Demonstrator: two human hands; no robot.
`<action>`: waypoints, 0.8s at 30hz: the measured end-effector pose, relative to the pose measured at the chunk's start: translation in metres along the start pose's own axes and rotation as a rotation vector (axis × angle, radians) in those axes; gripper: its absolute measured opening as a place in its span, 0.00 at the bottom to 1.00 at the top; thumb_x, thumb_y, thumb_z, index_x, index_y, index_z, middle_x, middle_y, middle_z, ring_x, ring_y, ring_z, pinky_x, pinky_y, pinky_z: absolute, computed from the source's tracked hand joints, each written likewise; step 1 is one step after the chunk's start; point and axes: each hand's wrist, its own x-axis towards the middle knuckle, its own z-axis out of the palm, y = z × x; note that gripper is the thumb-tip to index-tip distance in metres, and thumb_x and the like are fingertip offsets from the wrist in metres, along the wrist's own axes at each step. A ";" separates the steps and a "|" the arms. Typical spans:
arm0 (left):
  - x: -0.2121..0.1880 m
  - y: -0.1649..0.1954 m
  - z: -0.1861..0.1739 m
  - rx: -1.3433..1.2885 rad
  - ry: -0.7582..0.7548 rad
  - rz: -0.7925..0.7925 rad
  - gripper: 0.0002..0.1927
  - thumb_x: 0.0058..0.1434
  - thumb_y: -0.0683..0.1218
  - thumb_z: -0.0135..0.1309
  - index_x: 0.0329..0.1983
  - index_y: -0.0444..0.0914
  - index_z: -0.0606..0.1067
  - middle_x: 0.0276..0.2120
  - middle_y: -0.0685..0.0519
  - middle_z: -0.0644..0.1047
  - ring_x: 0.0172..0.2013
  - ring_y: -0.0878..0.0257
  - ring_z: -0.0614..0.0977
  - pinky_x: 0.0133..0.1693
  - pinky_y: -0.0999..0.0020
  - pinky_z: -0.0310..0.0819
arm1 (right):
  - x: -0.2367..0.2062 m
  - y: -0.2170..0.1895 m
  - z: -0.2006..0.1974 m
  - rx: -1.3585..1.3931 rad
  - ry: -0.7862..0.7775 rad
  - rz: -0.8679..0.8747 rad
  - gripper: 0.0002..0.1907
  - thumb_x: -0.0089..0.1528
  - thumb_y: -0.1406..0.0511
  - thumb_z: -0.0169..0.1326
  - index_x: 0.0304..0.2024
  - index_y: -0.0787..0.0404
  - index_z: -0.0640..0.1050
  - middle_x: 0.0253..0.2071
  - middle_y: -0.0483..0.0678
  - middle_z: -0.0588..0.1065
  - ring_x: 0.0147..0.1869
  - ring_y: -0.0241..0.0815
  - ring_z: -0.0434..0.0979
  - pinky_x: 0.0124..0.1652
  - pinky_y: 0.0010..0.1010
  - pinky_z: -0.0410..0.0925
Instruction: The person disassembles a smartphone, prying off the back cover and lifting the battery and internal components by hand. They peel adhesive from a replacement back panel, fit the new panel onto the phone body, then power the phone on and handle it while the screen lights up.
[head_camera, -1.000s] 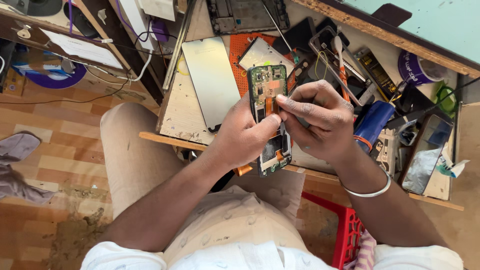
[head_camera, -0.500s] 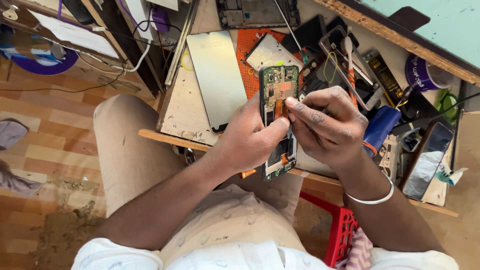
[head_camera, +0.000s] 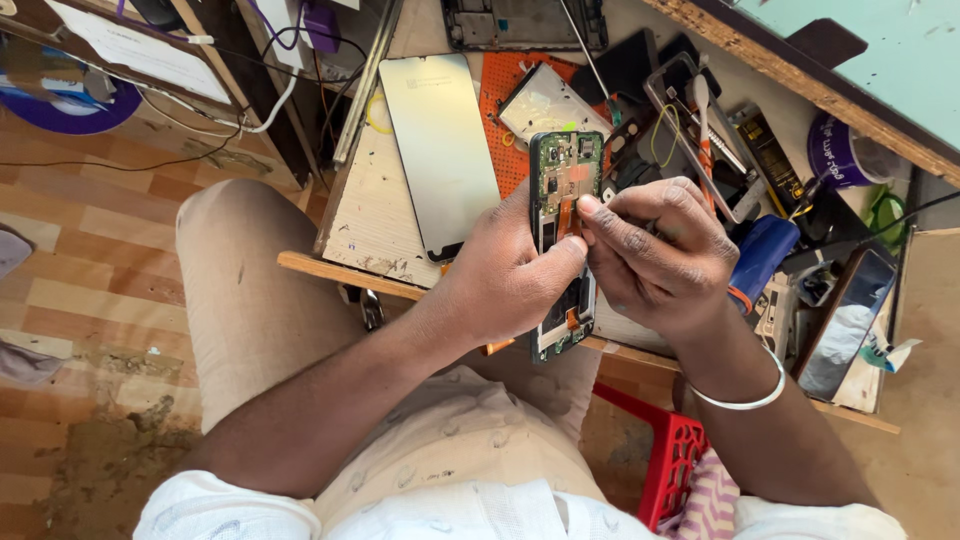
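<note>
Grip: both hands (head_camera: 590, 265) curl around opened phone (head_camera: 565, 180).

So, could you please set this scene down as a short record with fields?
Setting: cluttered wooden bench, seen from above
Left hand: grip shut on an opened phone, circuit board showing
Right hand: fingertips pinched at the phone's orange flex strip, thumb touching the left thumb
Wrist: silver bangle on the right arm
On the bench: screen panel left of the phone, orange mat, blue cylinder to the right
Below: red crate by the knee
</note>
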 end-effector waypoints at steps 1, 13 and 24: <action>0.000 0.001 -0.001 0.001 -0.004 -0.011 0.24 0.66 0.40 0.48 0.66 0.32 0.66 0.36 0.52 0.77 0.37 0.69 0.78 0.41 0.70 0.77 | 0.000 0.000 0.000 -0.004 0.000 -0.001 0.17 0.58 0.77 0.68 0.49 0.66 0.83 0.39 0.51 0.74 0.41 0.43 0.76 0.41 0.34 0.68; -0.003 0.010 0.003 0.011 0.018 -0.022 0.22 0.64 0.41 0.48 0.62 0.32 0.67 0.34 0.52 0.79 0.36 0.68 0.81 0.40 0.68 0.79 | -0.006 -0.001 -0.001 0.098 0.016 0.102 0.16 0.60 0.78 0.67 0.50 0.65 0.83 0.41 0.53 0.76 0.41 0.42 0.77 0.37 0.27 0.70; 0.001 0.001 0.000 0.020 0.019 0.000 0.17 0.65 0.41 0.47 0.57 0.32 0.69 0.36 0.50 0.78 0.38 0.65 0.79 0.43 0.66 0.78 | -0.006 0.004 0.004 0.111 0.032 0.098 0.17 0.60 0.78 0.67 0.50 0.66 0.82 0.41 0.53 0.75 0.41 0.41 0.77 0.37 0.27 0.70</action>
